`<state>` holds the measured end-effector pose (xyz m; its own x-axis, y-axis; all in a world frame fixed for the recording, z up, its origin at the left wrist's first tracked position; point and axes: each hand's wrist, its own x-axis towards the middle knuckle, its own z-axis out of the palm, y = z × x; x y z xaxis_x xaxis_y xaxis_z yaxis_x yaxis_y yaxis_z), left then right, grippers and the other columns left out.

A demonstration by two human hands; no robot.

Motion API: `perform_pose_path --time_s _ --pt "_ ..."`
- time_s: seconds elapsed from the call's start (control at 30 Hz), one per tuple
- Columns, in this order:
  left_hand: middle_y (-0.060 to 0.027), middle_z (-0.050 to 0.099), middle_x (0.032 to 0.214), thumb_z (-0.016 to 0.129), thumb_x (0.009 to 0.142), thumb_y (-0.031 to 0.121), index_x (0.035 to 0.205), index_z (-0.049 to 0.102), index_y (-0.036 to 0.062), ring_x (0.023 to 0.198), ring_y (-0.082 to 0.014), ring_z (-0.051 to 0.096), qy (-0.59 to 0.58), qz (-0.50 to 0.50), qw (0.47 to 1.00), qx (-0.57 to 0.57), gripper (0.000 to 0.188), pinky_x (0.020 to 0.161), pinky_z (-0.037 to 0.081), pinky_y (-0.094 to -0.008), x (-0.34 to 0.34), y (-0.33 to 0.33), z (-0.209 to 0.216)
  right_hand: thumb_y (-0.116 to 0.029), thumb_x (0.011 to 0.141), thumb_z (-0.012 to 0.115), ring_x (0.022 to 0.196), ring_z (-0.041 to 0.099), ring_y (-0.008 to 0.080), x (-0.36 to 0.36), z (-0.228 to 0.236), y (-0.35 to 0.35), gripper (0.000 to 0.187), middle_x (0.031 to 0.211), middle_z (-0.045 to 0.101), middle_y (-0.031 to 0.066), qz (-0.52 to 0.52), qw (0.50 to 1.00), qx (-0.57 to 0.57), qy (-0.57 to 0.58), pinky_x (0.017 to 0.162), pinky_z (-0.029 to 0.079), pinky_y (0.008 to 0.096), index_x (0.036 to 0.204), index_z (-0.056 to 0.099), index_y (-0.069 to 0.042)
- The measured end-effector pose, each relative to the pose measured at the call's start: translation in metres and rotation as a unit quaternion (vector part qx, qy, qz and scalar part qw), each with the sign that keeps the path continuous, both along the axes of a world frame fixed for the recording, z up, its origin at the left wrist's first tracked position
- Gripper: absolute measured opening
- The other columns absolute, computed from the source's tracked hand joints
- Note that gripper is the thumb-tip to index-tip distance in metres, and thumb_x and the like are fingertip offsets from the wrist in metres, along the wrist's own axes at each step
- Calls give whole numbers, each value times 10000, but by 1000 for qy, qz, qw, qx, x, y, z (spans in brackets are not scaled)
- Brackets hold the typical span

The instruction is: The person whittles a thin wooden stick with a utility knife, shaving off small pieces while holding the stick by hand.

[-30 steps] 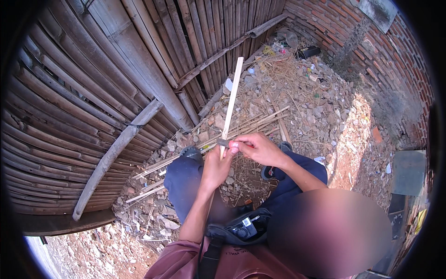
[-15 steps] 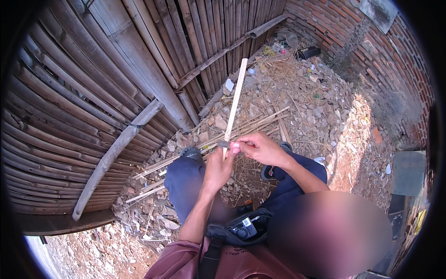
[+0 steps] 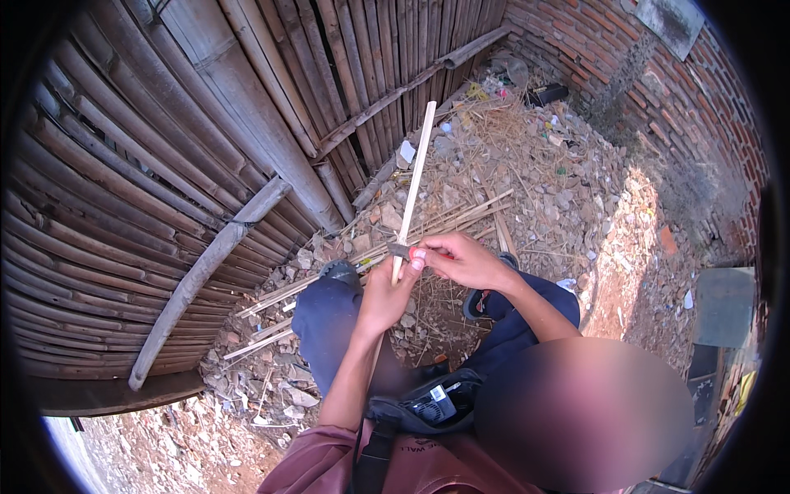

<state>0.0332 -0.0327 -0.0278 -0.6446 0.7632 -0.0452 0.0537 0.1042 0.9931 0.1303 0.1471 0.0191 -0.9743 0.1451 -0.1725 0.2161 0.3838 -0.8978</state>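
Observation:
A long pale bamboo strip [image 3: 416,177] slants up and away between my knees, its lower end running down past my left wrist. My left hand [image 3: 384,298] is wrapped round it, and the thumb presses by the tool in the other hand. That tool is a small knife [image 3: 398,249] with a grey blade and a bit of red at the handle; its blade lies across the strip. My right hand [image 3: 462,262] is closed on the knife's handle, most of which the fingers hide.
Several more bamboo strips [image 3: 267,336] lie on the rubble ground [image 3: 576,214] around my feet. A bamboo-slat wall [image 3: 132,148] rises on the left, and a brick wall [image 3: 592,49] stands at the far right. A black pouch [image 3: 432,403] sits at my waist.
The bamboo strip has turned slightly in my left hand, and its top end has shifted a little left. The knife blade lies flatter across it, slightly higher.

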Motion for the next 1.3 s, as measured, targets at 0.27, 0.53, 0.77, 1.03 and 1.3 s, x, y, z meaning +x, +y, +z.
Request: perform_pose_path --time_s 0.27,0.53,0.77,1.03,1.3 --pt "82 525 846 725 1063 274 1063 657 24 768 -39 421 -100 -73 992 27 259 661 380 -245 -3 -6 3 -290 1042 652 736 688 343 7 2 -2 278 791 689 170 43 991 103 78 700 516 451 1199 687 -63" --pt "119 440 748 674 1090 342 915 586 102 652 -14 359 -152 -123 979 51 310 558 285 -243 -4 -13 10 -230 981 670 707 693 406 7 -1 -12 210 743 670 191 47 968 212 129 644 508 477 1113 633 -72" --pt "126 365 675 650 1092 423 807 531 131 587 -19 298 -153 -153 975 54 425 516 229 -263 -6 -15 15 -245 980 648 669 701 434 6 -15 -25 187 676 674 195 7 948 273 163 604 533 540 1101 609 -108" --pt "108 424 698 638 1113 336 845 593 100 639 -26 351 -166 -164 972 17 360 539 281 -274 -10 -17 10 -231 955 647 653 702 431 7 -11 -27 205 668 678 193 -4 943 298 151 592 539 542 1115 616 -108" --pt "102 433 716 631 1115 345 907 589 91 642 -29 350 -131 -152 979 40 331 534 291 -274 -11 -14 14 -237 946 683 653 689 419 5 -13 -29 211 698 687 182 -37 943 288 160 593 519 498 1080 638 -80"
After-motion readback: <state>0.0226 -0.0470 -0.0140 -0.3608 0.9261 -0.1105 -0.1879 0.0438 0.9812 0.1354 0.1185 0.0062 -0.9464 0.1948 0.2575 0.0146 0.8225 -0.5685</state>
